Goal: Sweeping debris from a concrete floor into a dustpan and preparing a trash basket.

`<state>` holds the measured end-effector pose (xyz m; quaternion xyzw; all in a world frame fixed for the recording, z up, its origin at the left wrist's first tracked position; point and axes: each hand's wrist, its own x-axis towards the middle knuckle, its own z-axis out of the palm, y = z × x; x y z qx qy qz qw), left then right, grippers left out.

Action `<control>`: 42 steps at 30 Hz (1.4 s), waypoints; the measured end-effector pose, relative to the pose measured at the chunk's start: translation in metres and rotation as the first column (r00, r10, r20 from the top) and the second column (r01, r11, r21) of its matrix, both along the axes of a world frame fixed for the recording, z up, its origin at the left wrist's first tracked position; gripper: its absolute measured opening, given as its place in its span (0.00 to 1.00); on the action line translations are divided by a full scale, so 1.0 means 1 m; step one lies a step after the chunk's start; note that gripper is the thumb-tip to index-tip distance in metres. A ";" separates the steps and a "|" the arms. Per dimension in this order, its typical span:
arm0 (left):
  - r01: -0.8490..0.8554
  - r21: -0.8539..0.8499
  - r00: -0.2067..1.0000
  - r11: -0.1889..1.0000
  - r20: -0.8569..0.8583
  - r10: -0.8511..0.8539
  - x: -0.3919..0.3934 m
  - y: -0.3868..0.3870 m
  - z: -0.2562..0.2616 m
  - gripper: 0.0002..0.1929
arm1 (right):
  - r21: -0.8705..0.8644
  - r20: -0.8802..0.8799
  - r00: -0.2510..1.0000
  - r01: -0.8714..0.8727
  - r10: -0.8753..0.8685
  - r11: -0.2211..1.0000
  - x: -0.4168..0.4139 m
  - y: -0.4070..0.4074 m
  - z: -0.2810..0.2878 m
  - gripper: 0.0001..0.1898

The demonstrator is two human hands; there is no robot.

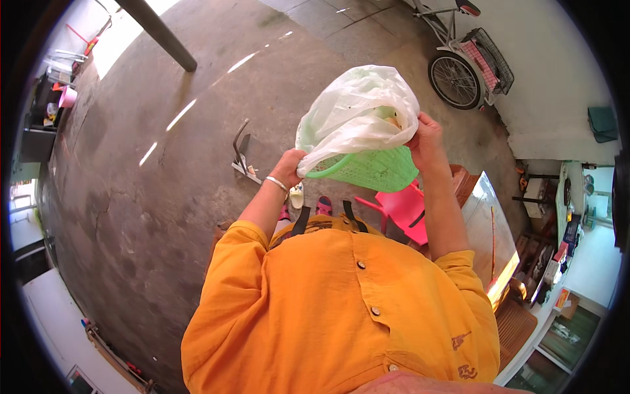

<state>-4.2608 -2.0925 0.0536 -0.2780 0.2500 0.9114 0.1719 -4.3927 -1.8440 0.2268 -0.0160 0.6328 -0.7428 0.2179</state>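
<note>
A green perforated plastic basket [389, 170] is held up in front of me, tilted. A thin white plastic bag [354, 106] lines it and folds over its rim. My left hand [289, 166] grips the bag and rim at the left side; a silver bangle circles that wrist. At the right side, my right hand [427, 137] pinches the bag's edge against the basket. Through the bag's mouth a small yellowish thing [392, 121] shows; what it is cannot be made out. The basket's far side is hidden by the bag.
Below stand a pink plastic chair [406, 209] and a glossy-topped table [485, 221] on my right. A metal-framed object [243, 157] and a pale clog [297, 196] lie on the concrete floor [147, 207]. A bicycle [457, 74] leans by the wall; a post [162, 37] rises ahead left.
</note>
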 end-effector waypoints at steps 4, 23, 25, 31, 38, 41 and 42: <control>0.044 0.015 0.995 0.999 0.088 -0.045 -0.001 0.019 -0.014 0.13 | -0.314 0.298 0.954 0.103 -0.005 0.944 -0.020 -0.039 0.046 0.09; 0.237 -0.332 0.970 0.913 0.024 -0.243 -0.021 0.049 0.002 0.13 | -0.090 0.130 0.973 0.205 -0.192 0.975 -0.045 0.012 0.034 0.10; 0.070 -0.352 0.996 0.933 -0.021 -0.083 -0.019 0.045 0.003 0.15 | 0.088 0.098 0.964 0.240 -0.248 0.967 -0.033 0.047 0.025 0.08; 0.047 -0.313 0.999 0.949 -0.002 -0.050 -0.028 0.033 0.021 0.16 | 0.152 0.335 0.911 0.201 -0.241 0.968 -0.012 0.098 -0.046 0.05; 0.009 -0.280 1.000 0.960 0.028 -0.001 -0.027 0.034 0.021 0.17 | -0.145 0.131 0.917 0.394 -0.377 0.908 -0.003 0.037 0.023 0.06; -0.055 -0.342 0.998 0.938 -0.051 0.039 -0.030 0.032 0.036 0.18 | -0.335 0.355 0.935 0.141 -0.014 0.932 -0.007 0.142 -0.069 0.11; -0.100 -0.368 0.994 0.924 -0.085 0.074 -0.028 0.031 0.038 0.18 | -0.336 0.359 0.933 0.141 -0.012 0.931 -0.002 0.143 -0.074 0.11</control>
